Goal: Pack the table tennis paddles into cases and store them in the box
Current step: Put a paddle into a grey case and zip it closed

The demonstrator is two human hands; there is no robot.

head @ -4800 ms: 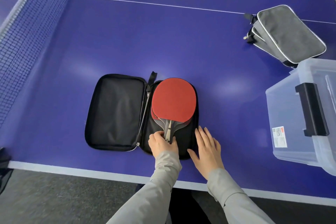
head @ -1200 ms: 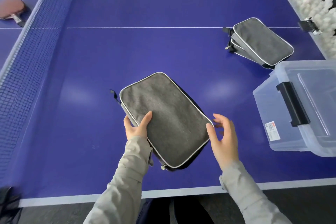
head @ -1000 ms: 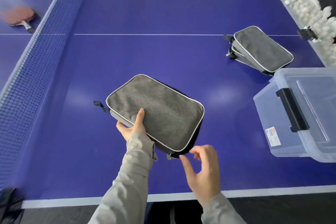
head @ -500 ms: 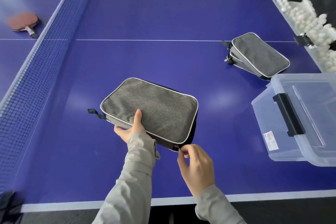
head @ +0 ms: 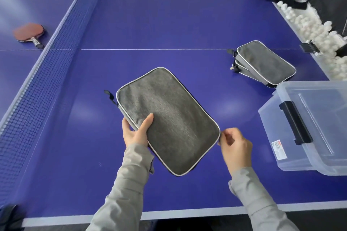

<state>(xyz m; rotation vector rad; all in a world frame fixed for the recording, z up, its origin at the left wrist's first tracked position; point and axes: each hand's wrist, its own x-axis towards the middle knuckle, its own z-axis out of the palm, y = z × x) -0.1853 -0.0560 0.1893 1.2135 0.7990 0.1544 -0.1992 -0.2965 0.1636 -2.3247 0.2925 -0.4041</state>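
One grey case, long axis running far-left to near-right between the hands: left hand grips its edge, right hand pinches its corner, box lying beyond the right hand.

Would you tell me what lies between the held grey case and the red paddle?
In the head view, the net stands between the grey case and the red paddle; the rest is bare blue table.
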